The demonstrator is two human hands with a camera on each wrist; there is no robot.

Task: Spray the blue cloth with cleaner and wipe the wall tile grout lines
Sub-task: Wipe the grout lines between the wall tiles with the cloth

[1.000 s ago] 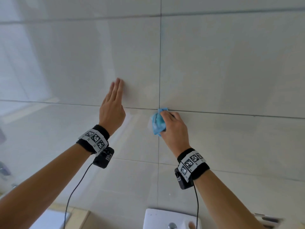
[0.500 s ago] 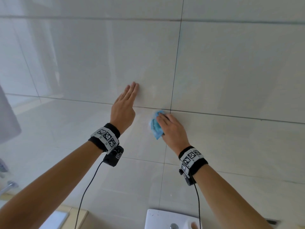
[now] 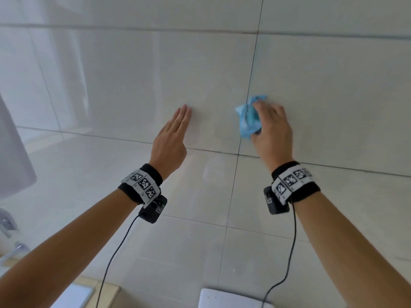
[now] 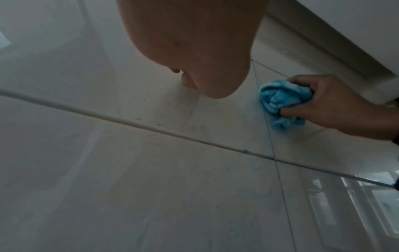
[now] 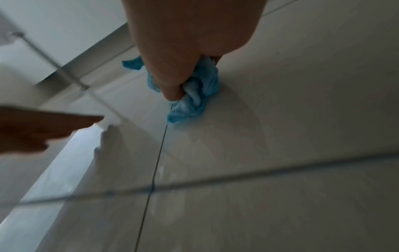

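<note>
Blue cloth (image 3: pixel 248 120) bunched in right hand (image 3: pixel 272 132), on vertical grout line (image 3: pixel 252 63).

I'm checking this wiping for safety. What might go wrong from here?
1. The cloth is bunched in the right hand, so little of it may meet the vertical grout line and it may drift off.
2. The left hand rests flat on glossy tile; it may slip or leave smudges.

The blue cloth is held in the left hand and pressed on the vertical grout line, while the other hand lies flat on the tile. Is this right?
Not quite: the right hand grips the blue cloth on the vertical grout line, and the left hand lies flat on the tile. The head view shows this.
</note>
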